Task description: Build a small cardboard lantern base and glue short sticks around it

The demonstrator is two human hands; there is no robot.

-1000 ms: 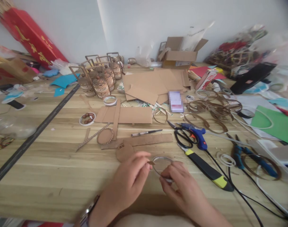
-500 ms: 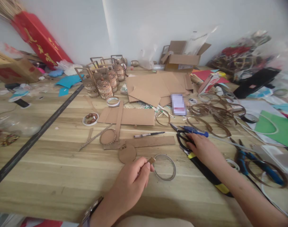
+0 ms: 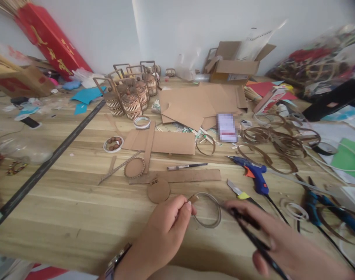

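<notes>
Ring: a thin strip hoop [image 3: 207, 210] lies flat on the worktop [image 3: 63, 210], between the two hands at the near edge, low and centre in the view
Left hand: the left hand [image 3: 168, 221] rests at 9 o'clock of the hoop, fingers [image 3: 185, 208] pinched shut on the strip's loose end [image 3: 194, 198] at the hoop's 10 o'clock rim; the pinch seems meant to keep the coil from springing open
Right hand: the right hand [image 3: 278, 243] comes in from 4 o'clock, fingers curled closed around black scissors [image 3: 247, 229], whose tips point toward the hoop's 3 o'clock rim; whether the blades are parted cannot be told through the blur
Cutter: a yellow-and-black utility knife [image 3: 238, 191] lies at 2 o'clock of the hoop, partly under the right hand
Glue gun: a blue glue gun [image 3: 253, 173] lies beyond the knife, nozzle aimed to 10 o'clock, cord trailing toward the near right
Card disc: a round cardboard piece [image 3: 158, 190] sits at 10 o'clock of the left hand, just short of a long cardboard strip [image 3: 177, 177] and a pen [image 3: 186, 167]
Far side: small woven baskets [image 3: 130, 102] stand at 11 o'clock, loose strip coils [image 3: 278, 140] at 2 o'clock
</notes>
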